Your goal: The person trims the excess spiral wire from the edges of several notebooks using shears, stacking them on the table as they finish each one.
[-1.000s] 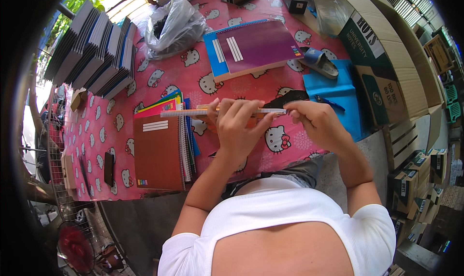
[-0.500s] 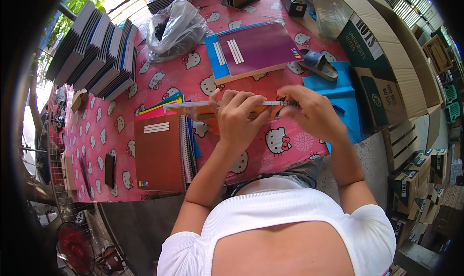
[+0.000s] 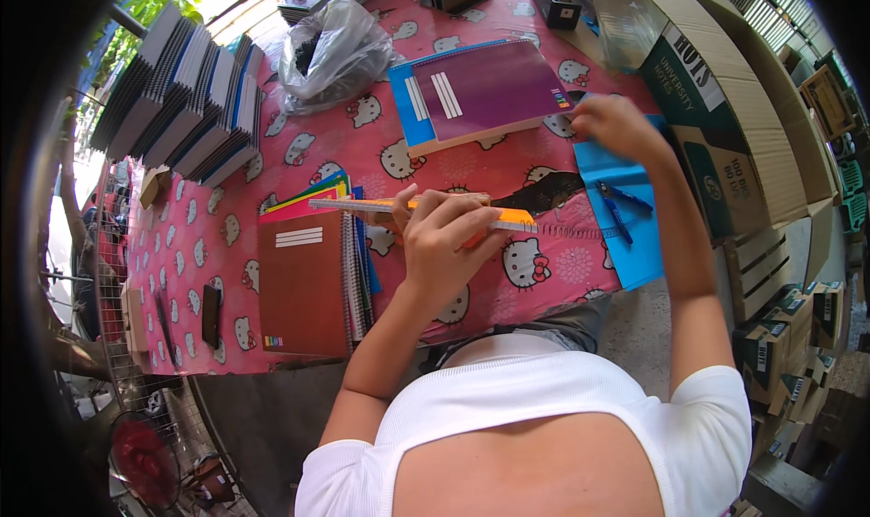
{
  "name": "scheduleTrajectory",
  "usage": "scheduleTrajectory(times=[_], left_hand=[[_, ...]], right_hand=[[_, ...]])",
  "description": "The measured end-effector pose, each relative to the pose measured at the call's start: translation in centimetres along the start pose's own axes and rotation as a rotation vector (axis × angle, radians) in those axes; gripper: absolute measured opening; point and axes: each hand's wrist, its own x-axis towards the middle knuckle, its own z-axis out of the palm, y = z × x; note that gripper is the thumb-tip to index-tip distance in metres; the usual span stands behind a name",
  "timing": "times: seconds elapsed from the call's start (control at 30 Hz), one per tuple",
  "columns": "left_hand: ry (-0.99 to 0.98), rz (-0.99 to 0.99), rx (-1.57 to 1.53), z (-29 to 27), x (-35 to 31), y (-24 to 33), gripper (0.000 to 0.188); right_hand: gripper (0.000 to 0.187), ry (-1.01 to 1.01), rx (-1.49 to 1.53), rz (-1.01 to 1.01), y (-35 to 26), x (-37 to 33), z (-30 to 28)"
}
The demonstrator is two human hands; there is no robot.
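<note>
My left hand (image 3: 449, 236) grips an orange-covered notebook (image 3: 515, 217) on edge, thumb and fingers on either side. A loose wire coil (image 3: 575, 231) sticks out from its right end toward a blue sheet (image 3: 639, 263). My right hand (image 3: 616, 125) is off the notebook, smeared by motion beside the right edge of a stack of notebooks with a purple one (image 3: 494, 86) on top. Whether it holds anything is unclear. On the blue sheet lies a slim blue-handled tool (image 3: 621, 213), perhaps pliers. A brown spiral notebook (image 3: 304, 290) lies left of my left hand, colored covers (image 3: 313, 195) behind it.
Stacked notebooks (image 3: 177, 100) stand at the far left, near a clear plastic bag (image 3: 331, 55). A large open carton (image 3: 725, 109) is on the right. A tape dispenser (image 3: 557, 5) sits at the back. A dark patch (image 3: 544, 193) shows on the pink tablecloth (image 3: 204, 231).
My right hand has left the notebook's end and swung away to the upper right, where a slipper showed before. The coil and blue-handled tool are now exposed. My left hand keeps its hold.
</note>
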Motion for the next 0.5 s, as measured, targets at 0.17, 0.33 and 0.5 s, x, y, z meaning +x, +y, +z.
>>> scheduleTrajectory(times=[0.17,0.33,0.5], left_hand=[[0.062,-0.079,-0.077,0.7,0.3,0.2,0.035],[0.045,-0.013,0.047,0.9,0.6,-0.8,0.039],[-0.011,-0.078,-0.046,0.8,0.7,-1.1,0.034]], right_hand=[[0.047,0.086,-0.52,0.466,13.2,2.5,3.4],[0.056,0.127,-0.408,0.446,14.8,2.3,3.2],[0.055,0.119,-0.535,0.489,15.9,1.9,3.8]])
